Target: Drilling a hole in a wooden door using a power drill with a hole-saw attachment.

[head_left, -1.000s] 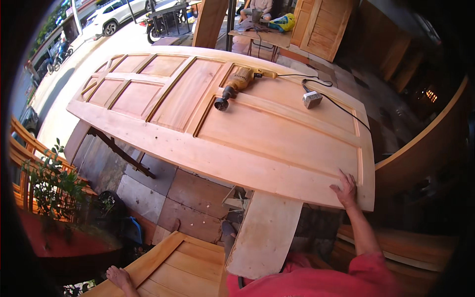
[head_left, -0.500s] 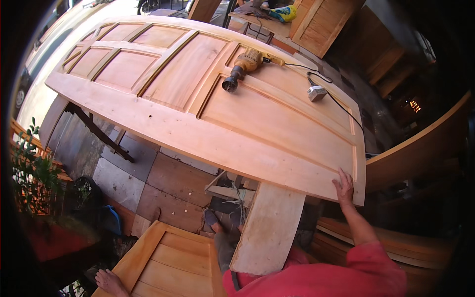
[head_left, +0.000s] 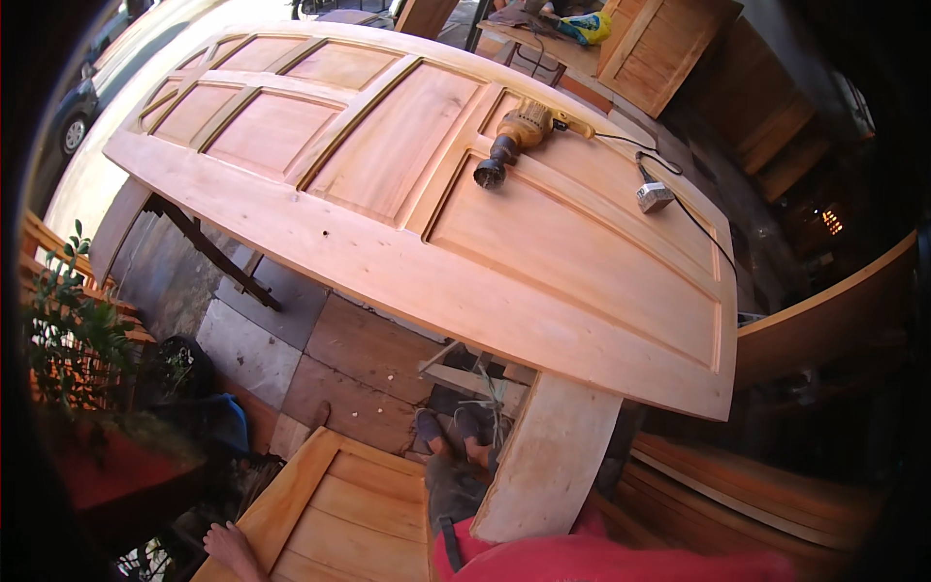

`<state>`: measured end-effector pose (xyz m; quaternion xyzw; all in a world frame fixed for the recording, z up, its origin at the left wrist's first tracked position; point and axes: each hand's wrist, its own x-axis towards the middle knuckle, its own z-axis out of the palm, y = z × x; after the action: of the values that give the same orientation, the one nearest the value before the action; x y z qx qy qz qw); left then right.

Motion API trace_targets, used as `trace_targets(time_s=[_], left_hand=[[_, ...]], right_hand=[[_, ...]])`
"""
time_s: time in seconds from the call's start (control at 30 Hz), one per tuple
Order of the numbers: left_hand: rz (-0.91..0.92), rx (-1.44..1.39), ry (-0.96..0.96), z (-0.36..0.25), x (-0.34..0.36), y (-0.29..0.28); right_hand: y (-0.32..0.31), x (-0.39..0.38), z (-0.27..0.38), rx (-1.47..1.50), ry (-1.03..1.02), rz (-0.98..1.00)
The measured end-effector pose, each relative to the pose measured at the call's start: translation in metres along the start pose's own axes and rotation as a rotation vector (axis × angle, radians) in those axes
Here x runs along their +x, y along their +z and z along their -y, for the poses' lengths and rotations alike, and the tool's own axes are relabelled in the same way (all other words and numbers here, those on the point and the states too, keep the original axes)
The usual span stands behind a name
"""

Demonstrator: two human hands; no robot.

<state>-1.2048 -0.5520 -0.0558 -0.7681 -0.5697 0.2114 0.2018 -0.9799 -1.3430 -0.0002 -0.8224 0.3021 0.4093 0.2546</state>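
Note:
My left hand [head_left: 233, 548] rests at the left edge of a varnished wooden panel [head_left: 354, 509] in the lower left. Its fingers are stretched out over the edge, with no tool in them. My right hand is out of view; only the red sleeve and shirt [head_left: 621, 561] show at the bottom. Across the middle lies a large pale panelled door [head_left: 485, 281]. A yellow corded power drill [head_left: 527, 124] with a dark cup-shaped bit lies on the door. Beside its cord sits a small grey-white block [head_left: 654, 199].
A bare board [head_left: 553, 451] juts from under the door toward me. A potted plant [head_left: 73, 339] stands at left, stacked wood [head_left: 737, 504] at lower right. A curved-looking wooden edge [head_left: 824, 296] rises at right. Farther back are a cabinet-like panel [head_left: 669, 53] and a yellow-blue bag [head_left: 587, 29].
My right hand has left the door's near right corner and gone out of view. The whole view has shifted, so the door appears farther right. My left hand stays at the panel's edge.

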Motion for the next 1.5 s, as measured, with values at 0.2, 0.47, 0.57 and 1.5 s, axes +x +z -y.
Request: trace_targets(time_s=[0.2,0.47,0.57,1.5], left_hand=[[0.065,0.069,0.04,0.003,0.009,0.009],[0.084,-0.009,-0.008,0.003,0.016,0.022],[0.107,0.003,0.037,0.005,0.02,0.021],[0.155,-0.043,0.093,0.008,0.016,0.005]], right_hand=[[0.034,0.051,0.069,0.107,0.05,0.209],[0.04,0.088,0.164,0.137,-0.092,0.334],[0.047,0.089,0.178,0.143,-0.117,0.375],[0.146,-0.014,0.209,0.321,0.044,0.402]])
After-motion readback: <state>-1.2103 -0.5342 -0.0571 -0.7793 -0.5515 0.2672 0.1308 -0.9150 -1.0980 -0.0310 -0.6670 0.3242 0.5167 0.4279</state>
